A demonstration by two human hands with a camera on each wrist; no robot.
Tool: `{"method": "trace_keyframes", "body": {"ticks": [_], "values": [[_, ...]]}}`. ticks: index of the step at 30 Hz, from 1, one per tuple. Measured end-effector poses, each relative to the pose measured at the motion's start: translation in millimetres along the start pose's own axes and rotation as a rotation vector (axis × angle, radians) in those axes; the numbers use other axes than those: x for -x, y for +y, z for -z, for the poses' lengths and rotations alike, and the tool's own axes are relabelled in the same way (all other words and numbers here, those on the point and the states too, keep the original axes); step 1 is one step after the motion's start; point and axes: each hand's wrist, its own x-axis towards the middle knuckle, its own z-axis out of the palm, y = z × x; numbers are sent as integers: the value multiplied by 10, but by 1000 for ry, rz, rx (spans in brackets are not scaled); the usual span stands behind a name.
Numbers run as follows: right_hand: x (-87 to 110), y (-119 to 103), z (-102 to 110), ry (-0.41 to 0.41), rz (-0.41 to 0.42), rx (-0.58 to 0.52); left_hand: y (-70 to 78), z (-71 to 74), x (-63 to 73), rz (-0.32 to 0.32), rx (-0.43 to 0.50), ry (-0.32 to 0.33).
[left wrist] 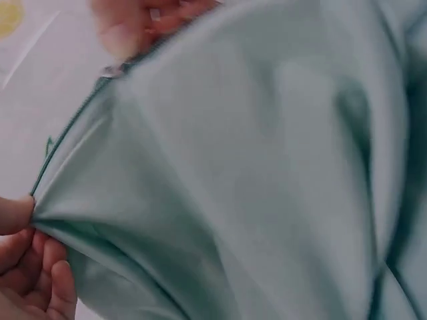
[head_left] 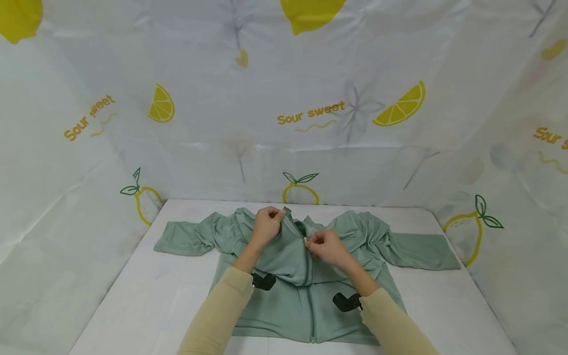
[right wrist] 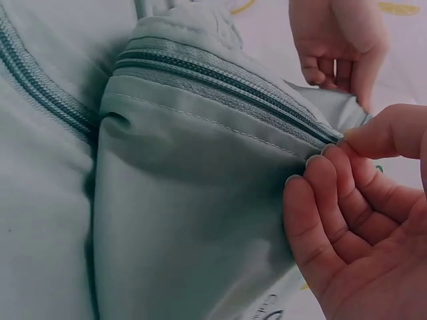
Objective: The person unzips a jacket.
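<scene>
A pale green zip-up jacket (head_left: 275,313) lies front up, its sleeves spread to both sides and its upper part lifted and bunched. At the top of one front edge, my left hand (head_left: 267,225) pinches the collar corner between thumb and fingers. My right hand (head_left: 329,248) pinches the zipper (head_left: 309,305) at its slider, lower down than the left hand. The left wrist view shows the metal slider (left wrist: 112,71) beside the right fingertips. Below the right hand the zipper teeth (right wrist: 220,83) are joined; the pull tab is hidden by the fingers.
The white table (head_left: 133,296) carries the jacket, with its left sleeve (head_left: 182,238) and right sleeve (head_left: 423,251) reaching near the side edges. White lemon-printed sheets (head_left: 213,162) hang behind and at both sides.
</scene>
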Motion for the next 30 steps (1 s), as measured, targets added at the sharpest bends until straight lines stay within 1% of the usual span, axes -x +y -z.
{"method": "trace_keyframes", "body": {"ticks": [2,4,5,7,8,10,11,12,13,14,16,18,20,22,23,24,25,27,29,30], "values": [[6,-6,4,-6,-4,6,3,6,36,-16,-69,15],[-6,-2,4,-3,-4,10,14,-17,85,-33,-145,8],[-13,-2,4,-4,-1,9,25,-29,117,-35,-174,-14],[-26,-1,5,-5,7,5,34,-60,168,-20,-192,-96],[-30,-5,6,-4,9,3,33,-77,188,-11,-178,-147],[-34,-17,7,-3,11,-4,31,-106,219,11,-107,-249],[-33,-25,7,-1,11,-7,31,-117,229,23,-65,-289],[-32,-33,6,0,12,-10,20,-131,230,33,-22,-313],[-28,-39,4,0,13,-11,15,-137,230,40,17,-322],[-21,-45,0,-4,13,-14,10,-140,231,48,54,-320],[-6,-44,-5,-19,21,-3,6,-133,221,63,78,-289],[13,-35,-6,-43,28,14,5,-110,196,86,78,-217],[36,-17,-5,-68,33,30,17,-66,173,119,85,-125],[62,-3,-5,-85,33,35,13,-22,155,135,85,-44],[73,2,-7,-90,33,34,3,-4,151,136,70,-18],[82,1,-7,-90,33,32,-3,11,156,136,58,-6],[89,0,-6,-90,37,30,-6,22,163,131,41,-6],[93,-8,-3,-83,38,20,-11,25,194,110,-4,-47],[82,-9,-2,-73,48,6,-10,7,239,95,-35,-131],[77,-15,0,-68,50,-5,-5,-6,262,89,-22,-184]]}}
